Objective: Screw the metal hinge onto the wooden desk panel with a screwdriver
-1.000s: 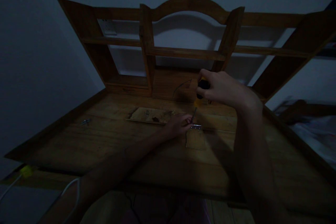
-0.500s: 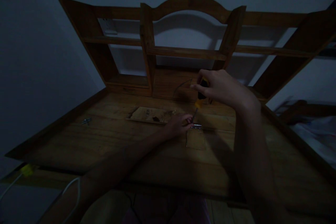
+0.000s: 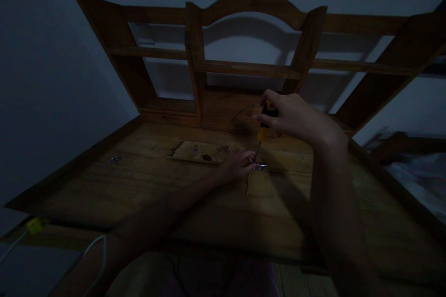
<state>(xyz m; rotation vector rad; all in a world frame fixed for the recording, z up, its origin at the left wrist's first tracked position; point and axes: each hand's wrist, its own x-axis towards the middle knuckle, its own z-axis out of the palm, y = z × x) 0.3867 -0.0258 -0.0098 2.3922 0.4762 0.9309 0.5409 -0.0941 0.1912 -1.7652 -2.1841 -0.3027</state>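
Observation:
My right hand (image 3: 287, 111) is closed around the black and yellow handle of a screwdriver (image 3: 262, 134), which points down and slightly left. Its thin shaft reaches a small shiny metal hinge (image 3: 260, 167) on the wooden desk top. Beside the shaft, my left hand (image 3: 240, 163) has its fingertips pinched together at the hinge's left end; whatever lies between them is too small and dark to make out. Just below the hinge is a small square piece of wood (image 3: 259, 184). A longer board with a rough, stained face (image 3: 195, 151) lies behind my left hand.
A few small metal pieces (image 3: 114, 160) lie on the left of the desk top (image 3: 146, 185). Wooden shelving (image 3: 247, 68) rises along the back. A yellow plug with a white cable (image 3: 34, 226) is at the front left edge. The room is dim.
The screwdriver handle has turned slightly in my right hand, with the fingers shifting a little. My left hand stays at the hinge. The view has moved very slightly.

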